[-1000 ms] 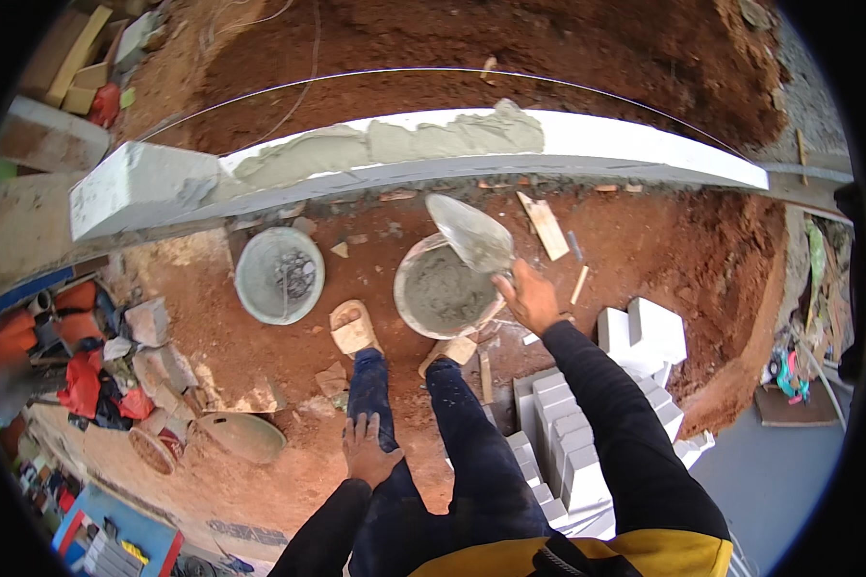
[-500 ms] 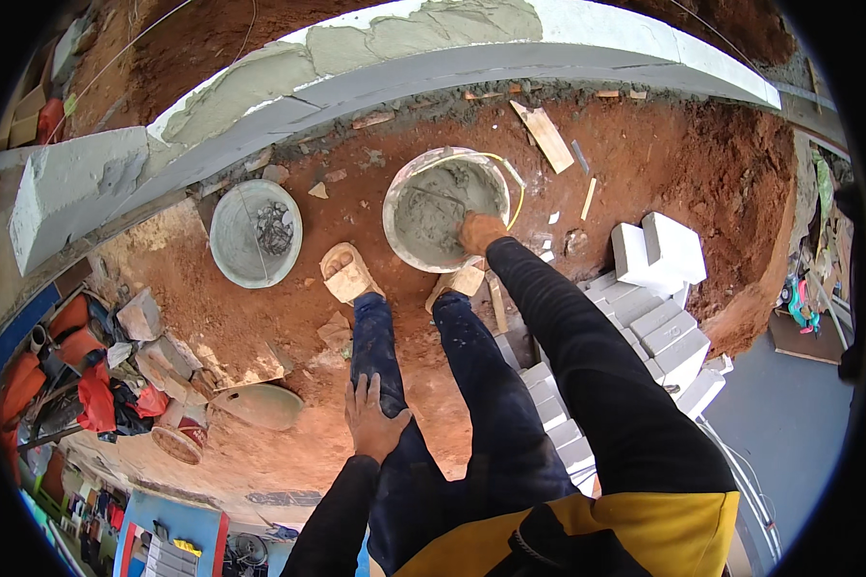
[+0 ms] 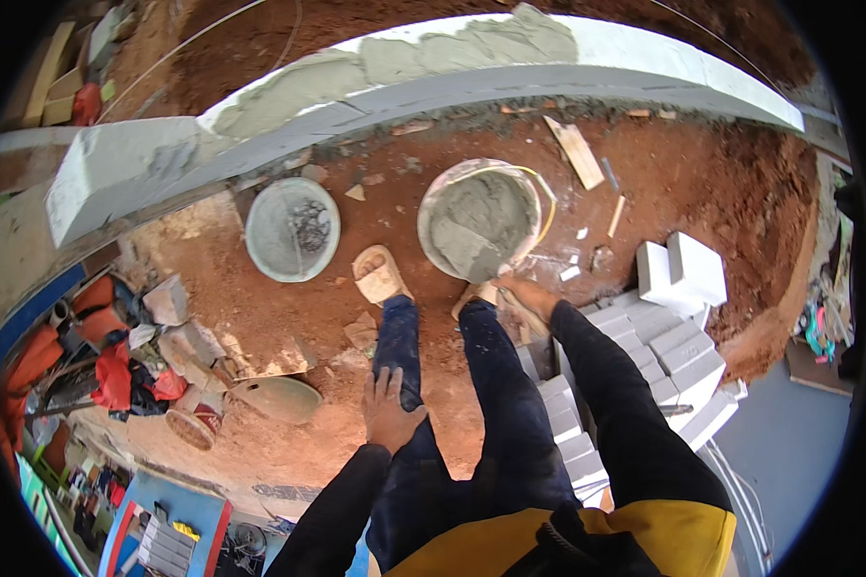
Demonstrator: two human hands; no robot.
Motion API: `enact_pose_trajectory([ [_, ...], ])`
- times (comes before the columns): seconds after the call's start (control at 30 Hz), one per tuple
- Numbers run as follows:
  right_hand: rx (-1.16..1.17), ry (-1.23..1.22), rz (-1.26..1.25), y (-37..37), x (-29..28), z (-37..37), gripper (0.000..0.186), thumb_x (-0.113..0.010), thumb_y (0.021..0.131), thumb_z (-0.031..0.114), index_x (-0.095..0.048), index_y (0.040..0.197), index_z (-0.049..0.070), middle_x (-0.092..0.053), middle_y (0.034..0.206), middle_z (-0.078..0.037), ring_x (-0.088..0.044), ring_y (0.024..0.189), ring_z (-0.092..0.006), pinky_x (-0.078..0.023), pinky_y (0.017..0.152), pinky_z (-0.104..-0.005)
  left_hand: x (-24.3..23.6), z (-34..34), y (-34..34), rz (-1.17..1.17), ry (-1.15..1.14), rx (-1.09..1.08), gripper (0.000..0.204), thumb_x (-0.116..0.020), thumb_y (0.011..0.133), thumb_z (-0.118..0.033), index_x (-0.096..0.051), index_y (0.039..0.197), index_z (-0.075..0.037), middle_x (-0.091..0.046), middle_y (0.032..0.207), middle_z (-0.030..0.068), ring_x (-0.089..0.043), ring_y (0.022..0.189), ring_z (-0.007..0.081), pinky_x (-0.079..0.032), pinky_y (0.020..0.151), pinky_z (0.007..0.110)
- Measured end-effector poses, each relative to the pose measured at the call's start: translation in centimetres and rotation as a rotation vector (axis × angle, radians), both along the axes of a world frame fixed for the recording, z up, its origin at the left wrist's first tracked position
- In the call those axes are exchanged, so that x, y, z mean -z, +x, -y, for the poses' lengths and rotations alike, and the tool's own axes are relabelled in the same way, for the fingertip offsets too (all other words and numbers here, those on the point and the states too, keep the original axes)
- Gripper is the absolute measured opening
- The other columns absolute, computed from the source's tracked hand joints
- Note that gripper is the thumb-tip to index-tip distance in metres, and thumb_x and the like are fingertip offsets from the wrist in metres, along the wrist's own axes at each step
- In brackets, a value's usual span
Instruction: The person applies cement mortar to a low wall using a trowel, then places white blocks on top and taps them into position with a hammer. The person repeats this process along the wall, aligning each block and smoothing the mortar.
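Gripped in my right hand (image 3: 531,294) is a trowel (image 3: 487,264), its grey blade at the near rim of a round bucket (image 3: 425,219). Wet grey mortar (image 3: 502,204) fills much of the bucket, and some seems to lie on the blade. The trowel's handle is mostly hidden by my fingers. My left hand (image 3: 392,413) rests on my left leg near the knee, empty, fingers spread. Across the far side runs a low wall of pale blocks (image 3: 674,60), with a rough layer of mortar (image 3: 404,60) along part of its top.
A second bucket (image 3: 260,252) with grey residue stands left of my feet. Stacked white blocks (image 3: 678,341) lie close by my right arm. Wood scraps (image 3: 574,152) are on the red soil. Rubble and red bags (image 3: 113,375) sit at the left.
My right hand has drawn the trowel back from inside the bucket to its near rim, exposing the blade. The view has shifted slightly; my left hand stays on my leg.
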State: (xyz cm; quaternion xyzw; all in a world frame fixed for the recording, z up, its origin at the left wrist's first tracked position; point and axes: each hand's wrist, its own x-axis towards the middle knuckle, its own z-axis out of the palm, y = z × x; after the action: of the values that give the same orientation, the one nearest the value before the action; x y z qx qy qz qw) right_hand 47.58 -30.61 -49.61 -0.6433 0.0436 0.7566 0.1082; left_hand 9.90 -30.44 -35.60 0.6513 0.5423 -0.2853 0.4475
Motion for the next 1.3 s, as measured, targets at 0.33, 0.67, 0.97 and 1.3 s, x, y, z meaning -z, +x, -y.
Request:
enact_pose_trajectory([
  [0.33,0.108,0.674,-0.096,-12.0,-15.7,-18.4,0.054,-0.052,0.113,0.050,-0.065,0.087,0.004,-0.053,0.060,-0.002,-0.050,0.044,-0.0121,-0.042,0.045,-0.0274,-0.8,-2.5,-0.9,-0.007,-0.054,0.012,0.094,-0.079,0.086,-0.046,-0.043,0.165,-0.013,-0.035,0.172,0.0179,-0.019,0.163,0.0444,-0.021,0.130,0.060],
  [0.67,0.111,0.992,0.494,-30.1,-14.8,-30.1,0.054,-0.056,0.111,0.050,-0.060,0.094,-0.001,-0.059,0.068,-0.015,-0.061,0.060,-0.0284,-0.049,0.058,-0.0445,1.6,-1.8,-4.9,0.096,0.012,0.005,0.090,-0.080,0.083,-0.046,-0.050,0.160,-0.009,-0.041,0.168,0.0197,-0.027,0.158,0.0467,-0.026,0.127,0.060],
  [0.97,0.220,1.192,0.482,-34.6,-20.7,-27.5,0.045,-0.060,0.111,0.044,-0.063,0.103,-0.001,-0.064,0.075,-0.019,-0.065,0.067,-0.0341,-0.051,0.063,-0.0455,4.7,1.6,-8.7,0.340,0.072,0.007,0.085,-0.076,0.087,-0.046,-0.050,0.159,-0.010,-0.040,0.167,0.0200,-0.024,0.159,0.0460,-0.023,0.129,0.059],
  [1.3,0.603,0.734,0.063,-33.1,-15.7,-29.0,0.046,-0.055,0.114,0.046,-0.060,0.097,0.003,-0.057,0.073,-0.002,-0.054,0.057,-0.0104,-0.046,0.054,-0.0311,4.7,0.9,-8.2,0.310,0.102,-0.030,0.085,-0.075,0.087,-0.047,-0.051,0.158,-0.010,-0.040,0.166,0.0202,-0.024,0.159,0.0459,-0.023,0.129,0.059],
])
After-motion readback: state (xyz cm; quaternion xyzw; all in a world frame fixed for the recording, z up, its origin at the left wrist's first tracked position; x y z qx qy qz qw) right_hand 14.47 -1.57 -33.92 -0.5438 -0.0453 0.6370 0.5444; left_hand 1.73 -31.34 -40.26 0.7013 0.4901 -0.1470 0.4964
